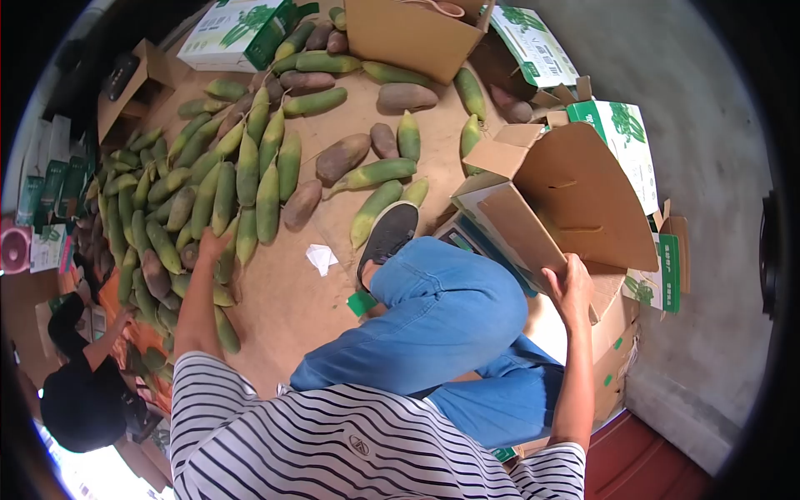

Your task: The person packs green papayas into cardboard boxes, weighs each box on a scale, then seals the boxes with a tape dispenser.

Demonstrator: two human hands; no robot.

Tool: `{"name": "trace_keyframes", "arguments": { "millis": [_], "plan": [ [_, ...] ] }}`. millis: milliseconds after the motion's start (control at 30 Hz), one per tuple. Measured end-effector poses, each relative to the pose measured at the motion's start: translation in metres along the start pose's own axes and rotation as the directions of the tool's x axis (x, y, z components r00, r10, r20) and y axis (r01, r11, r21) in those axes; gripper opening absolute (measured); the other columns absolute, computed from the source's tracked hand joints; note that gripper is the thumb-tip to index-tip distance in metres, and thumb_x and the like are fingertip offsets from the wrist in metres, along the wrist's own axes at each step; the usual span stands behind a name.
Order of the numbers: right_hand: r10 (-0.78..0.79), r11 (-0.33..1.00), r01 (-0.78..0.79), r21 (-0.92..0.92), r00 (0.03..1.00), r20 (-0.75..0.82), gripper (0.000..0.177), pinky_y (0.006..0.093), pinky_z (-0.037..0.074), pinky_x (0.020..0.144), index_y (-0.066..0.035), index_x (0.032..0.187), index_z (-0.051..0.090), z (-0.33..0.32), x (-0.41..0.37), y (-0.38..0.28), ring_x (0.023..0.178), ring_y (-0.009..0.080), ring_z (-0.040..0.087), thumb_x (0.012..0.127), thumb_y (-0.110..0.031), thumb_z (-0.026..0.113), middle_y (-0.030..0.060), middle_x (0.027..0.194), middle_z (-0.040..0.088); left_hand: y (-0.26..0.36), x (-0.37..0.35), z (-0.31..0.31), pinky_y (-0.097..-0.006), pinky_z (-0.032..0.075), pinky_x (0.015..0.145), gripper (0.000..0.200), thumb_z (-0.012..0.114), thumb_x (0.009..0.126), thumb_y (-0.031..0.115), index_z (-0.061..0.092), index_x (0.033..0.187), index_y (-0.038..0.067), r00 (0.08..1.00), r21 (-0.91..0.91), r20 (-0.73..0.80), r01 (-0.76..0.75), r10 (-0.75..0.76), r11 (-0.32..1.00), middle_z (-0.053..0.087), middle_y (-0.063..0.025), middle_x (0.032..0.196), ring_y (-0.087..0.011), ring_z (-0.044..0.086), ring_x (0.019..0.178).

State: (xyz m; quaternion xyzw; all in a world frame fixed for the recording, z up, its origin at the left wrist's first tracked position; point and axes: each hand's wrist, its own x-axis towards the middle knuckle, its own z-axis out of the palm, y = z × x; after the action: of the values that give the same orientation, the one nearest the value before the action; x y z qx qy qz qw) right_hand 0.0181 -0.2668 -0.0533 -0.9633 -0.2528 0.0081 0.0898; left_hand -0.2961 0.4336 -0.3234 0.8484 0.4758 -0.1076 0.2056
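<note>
At the left, my left hand (213, 243) reaches to the near edge of a big pile of green radishes (247, 171); its fingertips are against the radishes, and whether they grip one is hidden. On the right, my right hand (572, 287) has its fingers closed on the near edge of an open cardboard box (527, 218). This box is tilted, with its brown flap raised. Between my hands, several dark reddish radishes (342, 158) and green ones lie loose on the cardboard sheet (275, 308). A crumpled white paper (322, 258) lies beside my shoe.
Green-and-white boxes (237, 35) stand at the back left and along the right wall. A brown box (417, 37) is at the top centre. Another person (83, 400) in dark clothing is at the lower left, a hand near the pile. My bent leg (417, 308) is in front.
</note>
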Motion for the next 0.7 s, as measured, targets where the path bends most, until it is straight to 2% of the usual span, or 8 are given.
{"name": "trace_keyframes", "arguments": {
  "millis": [67, 167, 233, 300, 400, 500, 600, 700],
  "plan": [
    [0.006, 1.0, -0.006, -0.015, 1.0, 0.003, 0.04, 0.0427, 0.047, 0.073, -0.002, 0.103, 0.053, 0.001, 0.0, 0.0, 0.087, 0.0365, 0.059, 0.078, -0.024, 0.075, 0.0183, 0.09, 0.061, -0.006, -0.003, 0.02, -0.0454, 0.04, 0.102, 0.079, 0.072, 0.077, 0.034, 0.038, 0.136, -0.006, 0.983, -0.097, 0.177, 0.065, -0.047, 0.993, 0.048, -0.0296, 0.132, -0.0427, 0.048, 0.121],
    [0.021, 1.0, -0.02, -0.013, 1.0, 0.02, 0.041, 0.0426, 0.047, 0.073, -0.002, 0.104, 0.053, 0.001, -0.001, 0.0, 0.086, 0.0362, 0.059, 0.078, -0.024, 0.075, 0.018, 0.09, 0.06, 0.036, -0.021, 0.042, -0.0451, 0.04, 0.101, 0.078, 0.073, 0.077, 0.033, 0.039, 0.135, -0.007, 0.985, -0.011, -0.093, -0.149, 0.147, 0.989, 0.05, -0.0271, 0.131, -0.0417, 0.049, 0.121],
    [0.031, 0.999, -0.031, -0.015, 0.999, 0.02, 0.041, 0.0424, 0.047, 0.073, -0.001, 0.104, 0.053, 0.001, -0.002, 0.001, 0.086, 0.0361, 0.059, 0.078, -0.024, 0.076, 0.018, 0.089, 0.06, 0.065, -0.014, 0.051, -0.0454, 0.041, 0.101, 0.08, 0.073, 0.075, 0.034, 0.038, 0.134, -0.007, 0.915, 0.021, -0.397, -0.065, 0.068, 0.998, 0.05, -0.0266, 0.131, -0.042, 0.048, 0.121],
    [0.033, 0.999, -0.033, -0.01, 0.999, 0.022, 0.041, 0.0422, 0.047, 0.072, -0.001, 0.104, 0.053, 0.004, 0.0, 0.002, 0.085, 0.036, 0.059, 0.078, -0.024, 0.076, 0.0179, 0.089, 0.06, 0.085, -0.002, 0.043, -0.0441, 0.041, 0.1, 0.082, 0.075, 0.073, 0.036, 0.039, 0.133, -0.006, 0.9, -0.03, -0.424, -0.122, 0.098, 0.992, 0.05, -0.0293, 0.128, -0.0412, 0.05, 0.119],
    [0.034, 0.999, -0.034, 0.001, 0.999, 0.022, 0.042, 0.0419, 0.047, 0.072, -0.001, 0.103, 0.053, 0.005, 0.001, 0.004, 0.085, 0.0357, 0.059, 0.077, -0.023, 0.076, 0.0179, 0.089, 0.059, 0.103, 0.013, 0.034, -0.0427, 0.043, 0.098, 0.083, 0.075, 0.073, 0.039, 0.04, 0.132, -0.008, 0.998, -0.278, -0.061, -0.041, 0.025, 0.96, 0.052, -0.0309, 0.124, -0.0398, 0.054, 0.115],
    [0.041, 0.999, -0.041, 0.002, 0.999, 0.033, 0.042, 0.0416, 0.047, 0.072, -0.001, 0.103, 0.053, 0.002, 0.002, 0.001, 0.085, 0.0355, 0.059, 0.076, -0.023, 0.077, 0.0177, 0.089, 0.059, 0.11, 0.03, 0.051, -0.0415, 0.044, 0.097, 0.086, 0.077, 0.072, 0.044, 0.043, 0.129, -0.011, 0.966, -0.393, -0.203, 0.068, -0.159, 0.917, 0.056, -0.0305, 0.121, -0.0387, 0.057, 0.112],
    [0.027, 0.999, -0.026, -0.018, 0.999, 0.039, 0.042, 0.0412, 0.047, 0.072, -0.001, 0.103, 0.053, 0.0, 0.002, 0.0, 0.084, 0.0351, 0.059, 0.076, -0.023, 0.077, 0.0171, 0.088, 0.059, 0.114, 0.037, 0.043, -0.0419, 0.044, 0.097, 0.09, 0.079, 0.069, 0.047, 0.045, 0.126, -0.014, 0.935, -0.398, -0.174, 0.221, -0.31, 0.89, 0.057, -0.0296, 0.12, -0.0388, 0.057, 0.112],
    [0.007, 1.0, -0.006, -0.03, 1.0, 0.022, 0.041, 0.0407, 0.047, 0.071, -0.001, 0.102, 0.054, 0.002, 0.003, 0.001, 0.082, 0.0344, 0.059, 0.076, -0.023, 0.077, 0.0162, 0.086, 0.059, 0.096, 0.063, 0.036, -0.0418, 0.043, 0.098, 0.094, 0.08, 0.065, 0.052, 0.048, 0.126, -0.013, 0.973, -0.572, 0.138, 0.231, -0.185, 0.787, 0.056, -0.0305, 0.121, -0.0381, 0.057, 0.113]
  ]
}}
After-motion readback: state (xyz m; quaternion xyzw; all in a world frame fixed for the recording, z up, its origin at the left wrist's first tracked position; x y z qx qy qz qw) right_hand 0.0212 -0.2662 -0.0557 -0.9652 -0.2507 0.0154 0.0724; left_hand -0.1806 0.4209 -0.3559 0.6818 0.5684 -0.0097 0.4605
